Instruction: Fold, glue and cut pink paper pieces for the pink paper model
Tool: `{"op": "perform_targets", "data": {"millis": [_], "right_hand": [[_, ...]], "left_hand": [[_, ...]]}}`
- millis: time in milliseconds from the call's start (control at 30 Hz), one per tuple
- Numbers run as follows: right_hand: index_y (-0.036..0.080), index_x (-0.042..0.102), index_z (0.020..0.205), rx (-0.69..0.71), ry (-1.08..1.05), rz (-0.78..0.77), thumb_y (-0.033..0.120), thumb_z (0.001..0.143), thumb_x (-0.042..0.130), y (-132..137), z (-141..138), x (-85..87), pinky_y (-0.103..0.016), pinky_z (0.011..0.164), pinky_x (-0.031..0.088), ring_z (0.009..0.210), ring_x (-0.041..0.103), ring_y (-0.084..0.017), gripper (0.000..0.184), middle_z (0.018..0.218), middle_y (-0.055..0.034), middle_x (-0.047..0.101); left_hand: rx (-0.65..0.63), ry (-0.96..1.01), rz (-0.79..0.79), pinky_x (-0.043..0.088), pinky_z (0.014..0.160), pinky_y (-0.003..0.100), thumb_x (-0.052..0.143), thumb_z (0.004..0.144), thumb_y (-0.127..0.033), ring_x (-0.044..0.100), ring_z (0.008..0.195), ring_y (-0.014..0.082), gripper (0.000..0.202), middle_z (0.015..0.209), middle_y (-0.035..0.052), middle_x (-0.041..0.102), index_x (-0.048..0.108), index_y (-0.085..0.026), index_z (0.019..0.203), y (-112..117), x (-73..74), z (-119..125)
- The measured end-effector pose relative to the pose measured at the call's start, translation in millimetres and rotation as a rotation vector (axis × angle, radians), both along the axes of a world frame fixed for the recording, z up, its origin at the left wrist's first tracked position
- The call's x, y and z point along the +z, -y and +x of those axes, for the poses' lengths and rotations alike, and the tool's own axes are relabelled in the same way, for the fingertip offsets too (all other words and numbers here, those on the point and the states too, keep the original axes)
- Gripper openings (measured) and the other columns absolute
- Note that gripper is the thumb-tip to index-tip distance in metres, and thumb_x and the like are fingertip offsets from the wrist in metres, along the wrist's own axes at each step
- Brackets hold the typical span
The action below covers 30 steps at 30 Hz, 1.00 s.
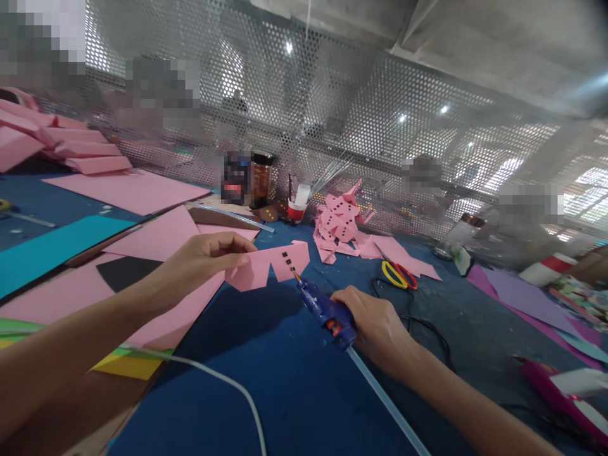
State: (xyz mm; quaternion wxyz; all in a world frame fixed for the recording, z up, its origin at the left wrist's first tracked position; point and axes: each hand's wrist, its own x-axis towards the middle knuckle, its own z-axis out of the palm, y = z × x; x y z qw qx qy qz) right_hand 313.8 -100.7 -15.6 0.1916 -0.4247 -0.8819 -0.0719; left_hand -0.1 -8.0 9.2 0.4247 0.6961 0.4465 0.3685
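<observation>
My left hand (216, 256) pinches the left end of a cut pink paper piece (254, 271), holding it up above the blue table. Three small black squares run in a row down its right part, beside a notch in the lower edge. In my right hand (375, 323) is a blue glue gun (323, 309), its nozzle tip at the lowest black square. I cannot tell whether the tip touches the paper. A long clear glue stick (384, 399) sticks out of the gun's back end.
Pink sheets (156, 237) and a teal sheet (61, 247) lie at left. Behind are a jar (261, 179), a red-and-white cup (297, 208) and a pile of dotted pink paper pieces (338, 221). Scissors (399, 275), a black cord and a magenta glue gun (555, 392) are at right. A white cable (218, 378) crosses the front.
</observation>
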Motion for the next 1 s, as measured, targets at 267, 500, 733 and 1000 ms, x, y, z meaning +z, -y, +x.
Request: {"op": "perform_targets", "data": {"millis": [267,500,733,1000], "right_hand": [[0.019,0.051,0.109,0.001,0.012,-0.013,0.018,0.094,0.054,0.4,-0.5,-2.5,-0.028,0.066,0.045,0.080,0.063,-0.018,0.016,0.095,-0.0045,0.064],[0.020,0.051,0.109,-0.007,0.004,0.000,0.017,0.094,0.053,0.3,-0.3,-2.1,-0.027,0.066,0.045,0.079,0.063,-0.017,0.015,0.094,-0.0043,0.064],[0.020,0.051,0.108,-0.039,-0.002,0.021,0.021,0.097,0.050,-0.7,0.6,-2.8,-0.028,0.064,0.044,0.077,0.063,-0.017,0.011,0.093,-0.0040,0.064],[0.020,0.050,0.108,-0.038,0.001,0.017,0.018,0.095,0.050,-0.5,0.8,-2.0,-0.028,0.064,0.043,0.077,0.063,-0.018,0.013,0.092,-0.0037,0.064]], "left_hand": [[-0.029,0.011,0.010,0.037,0.063,0.025,0.061,0.084,-0.029,0.051,0.064,0.0117,0.018,0.075,-0.0015,0.064,0.067,-0.018,0.096,1.2,2.8,0.7],[-0.040,0.017,0.001,0.038,0.064,0.027,0.061,0.084,-0.030,0.052,0.067,0.0141,0.019,0.077,-0.0004,0.064,0.067,-0.018,0.097,1.6,2.3,0.5],[-0.026,0.029,0.010,0.037,0.064,0.027,0.061,0.084,-0.030,0.051,0.067,0.0137,0.018,0.075,-0.0015,0.062,0.068,-0.019,0.097,0.7,0.0,-1.0],[-0.050,0.053,-0.020,0.037,0.065,0.026,0.063,0.084,-0.031,0.051,0.068,0.0133,0.019,0.076,-0.0023,0.062,0.067,-0.019,0.099,0.3,-0.2,-0.5]]}}
